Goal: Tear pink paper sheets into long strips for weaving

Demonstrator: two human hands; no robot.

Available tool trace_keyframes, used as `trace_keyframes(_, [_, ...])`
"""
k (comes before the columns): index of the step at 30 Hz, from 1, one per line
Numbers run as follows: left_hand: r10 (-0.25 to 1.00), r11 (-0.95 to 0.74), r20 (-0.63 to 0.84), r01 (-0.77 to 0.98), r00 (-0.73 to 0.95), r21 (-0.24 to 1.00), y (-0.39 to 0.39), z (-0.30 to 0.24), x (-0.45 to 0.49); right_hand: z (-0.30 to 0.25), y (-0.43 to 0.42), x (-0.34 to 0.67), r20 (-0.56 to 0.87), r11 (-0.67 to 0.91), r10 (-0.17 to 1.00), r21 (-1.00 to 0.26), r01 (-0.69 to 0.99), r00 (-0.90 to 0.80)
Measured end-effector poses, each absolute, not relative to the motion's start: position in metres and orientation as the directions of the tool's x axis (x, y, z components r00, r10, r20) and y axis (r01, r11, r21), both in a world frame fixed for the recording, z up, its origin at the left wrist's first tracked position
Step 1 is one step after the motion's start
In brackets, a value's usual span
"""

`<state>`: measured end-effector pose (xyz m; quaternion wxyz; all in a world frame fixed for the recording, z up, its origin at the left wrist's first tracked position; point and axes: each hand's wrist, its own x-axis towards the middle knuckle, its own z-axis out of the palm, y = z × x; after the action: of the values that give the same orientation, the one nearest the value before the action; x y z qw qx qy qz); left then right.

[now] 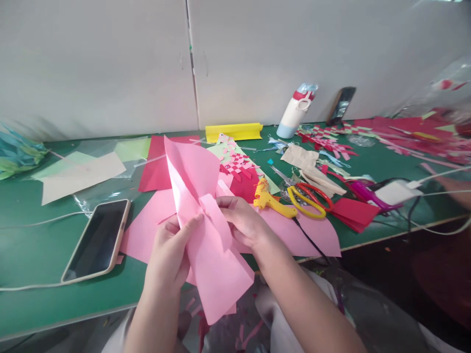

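Observation:
Both hands hold a gathered sheet of pink paper above the table's front edge. It is pinched at its middle, so its ends fan out like a bow. My left hand grips it from the left, thumb pressed on the front near the pinch. At the pinch lies a pink paper strip, with its lower end hanging loose. My right hand closes on the paper from the right, beside the strip; some of its fingers are hidden behind. Just right of it lies a yellow glue gun.
Yellow-handled scissors lie beyond the glue gun, near red-handled ones. A phone lies at left with a white cable. Woven paper pieces, a bottle, another phone and a charger stand or lie farther back and right.

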<state>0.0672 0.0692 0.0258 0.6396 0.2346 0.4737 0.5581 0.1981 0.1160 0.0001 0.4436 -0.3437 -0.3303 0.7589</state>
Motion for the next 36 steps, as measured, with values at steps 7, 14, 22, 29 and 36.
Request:
trace_keyframes(7, [0.936, 0.262, -0.345, -0.517, -0.070, 0.815, 0.0692, 0.0242, 0.0690, 0.0006, 0.1148, 0.1941, -0.176, -0.378, 0.899, -0.775, -0.506, -0.402])
trace_keyframes(14, [0.925, 0.267, -0.364, -0.498, -0.106, 0.825, 0.0683, 0.0282, 0.0699, 0.0013, 0.1149, 0.1963, -0.196, -0.385, 0.895, -0.793, -0.472, -0.401])
trace_keyframes(22, [0.939, 0.220, -0.319, -0.489, -0.130, 0.844, 0.0690, 0.0232, 0.0665, -0.0012, 0.1155, 0.1987, -0.183, -0.376, 0.891, -0.812, -0.447, -0.416])
trace_keyframes(29, [0.927, 0.228, -0.347, -0.526, -0.139, 0.819, 0.0688, 0.0273, 0.0715, 0.0018, 0.1130, 0.1947, -0.173, -0.366, 0.903, -0.788, -0.495, -0.393])
trace_keyframes(36, [0.922, 0.234, -0.358, -0.527, -0.145, 0.817, 0.0712, 0.0236, 0.0673, 0.0031, 0.1127, 0.1991, -0.217, -0.402, 0.883, -0.805, -0.435, -0.415])
